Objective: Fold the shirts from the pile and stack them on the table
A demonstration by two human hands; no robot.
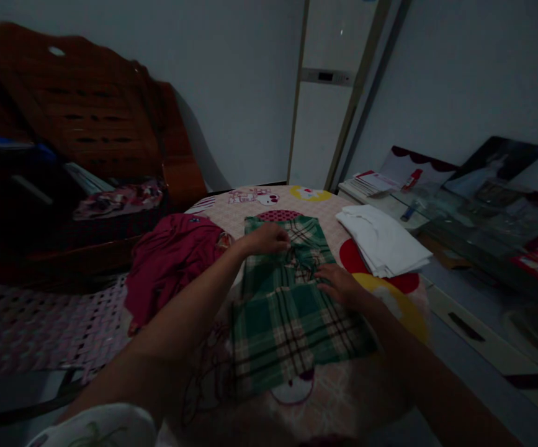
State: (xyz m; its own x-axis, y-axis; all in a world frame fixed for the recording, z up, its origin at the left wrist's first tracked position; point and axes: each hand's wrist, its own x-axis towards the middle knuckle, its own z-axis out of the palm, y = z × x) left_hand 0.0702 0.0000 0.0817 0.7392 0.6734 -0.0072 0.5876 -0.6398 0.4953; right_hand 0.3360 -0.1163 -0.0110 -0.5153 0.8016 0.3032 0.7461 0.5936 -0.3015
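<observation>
A green plaid garment [291,323] with white and dark lines lies spread on a round table [338,410] with a cartoon-print cloth. Its middle is bunched up between my hands; whether it is a shirt I cannot tell. My left hand [267,239] rests over its upper left part, with bent fingers drawn together on the fabric. On the right side of the bunched part, my right hand [340,285] touches the fabric with its fingers apart. Left of the garment is a crumpled dark red cloth [175,261]. Folded white cloth [383,239] lies at the table's right edge.
A wooden bench [87,118] holding clothes stands at the left, beside a woven seat [40,323]. Behind the table rises a tall white cabinet-like unit [322,124]. A glass-topped stand [483,242] with papers and small items is close on the right.
</observation>
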